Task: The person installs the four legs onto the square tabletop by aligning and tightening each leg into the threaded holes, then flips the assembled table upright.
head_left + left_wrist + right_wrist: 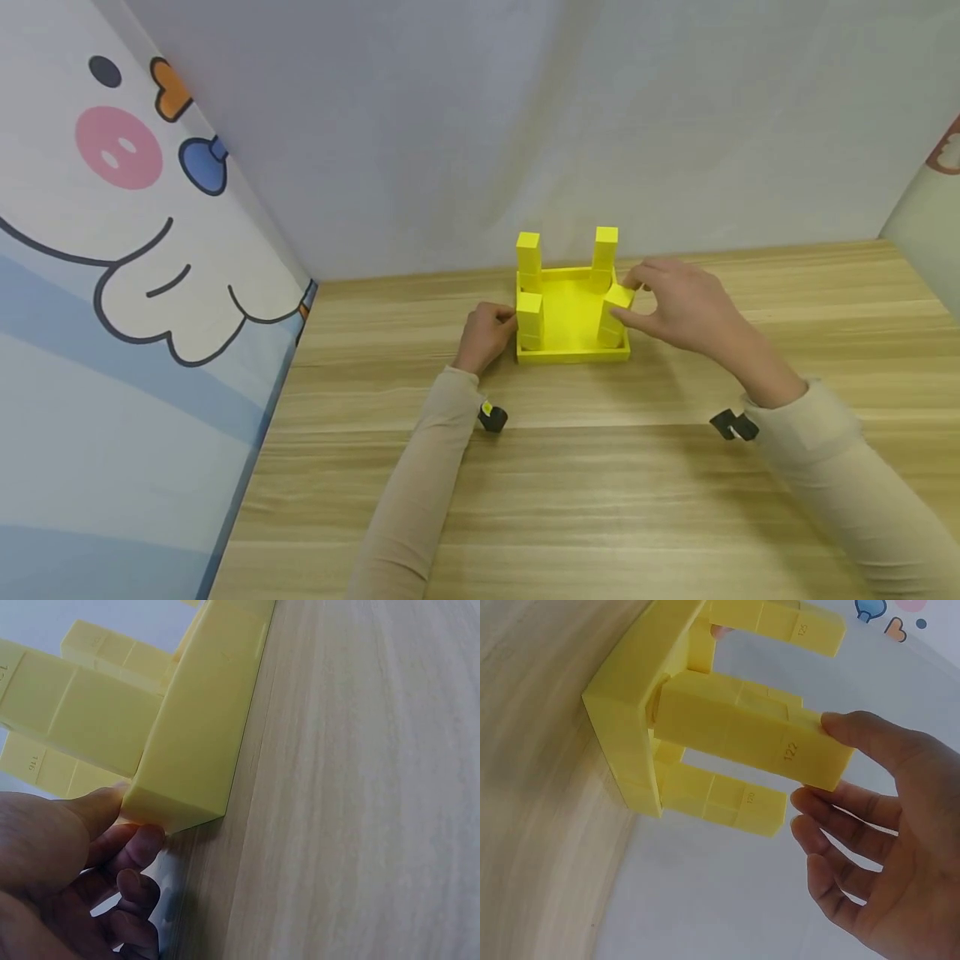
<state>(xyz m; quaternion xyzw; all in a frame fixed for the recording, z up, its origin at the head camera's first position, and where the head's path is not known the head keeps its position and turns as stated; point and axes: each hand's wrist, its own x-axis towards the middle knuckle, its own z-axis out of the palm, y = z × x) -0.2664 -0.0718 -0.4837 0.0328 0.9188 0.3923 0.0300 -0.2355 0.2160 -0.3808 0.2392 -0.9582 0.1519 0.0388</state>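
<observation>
A shallow yellow tray (573,356) sits on the wooden table, with a stack of yellow blocks upright in each corner. In the head view, my right hand (686,308) is at the near right stack (617,308), which leans slightly. Its thumb and fingers pinch the top block, marked 122 (810,750) in the right wrist view. At the tray's left side, my left hand (486,336) holds the tray wall (202,712) at a corner, its thumb at the rim and other fingers curled. The near left stack (530,317) stands beside that hand.
Behind the tray rises a pale wall (420,150). A panel with cartoon drawings (142,208) borders the table on the left. The wooden tabletop (585,500) extends toward me, under both sleeves and the small black wrist devices (492,417).
</observation>
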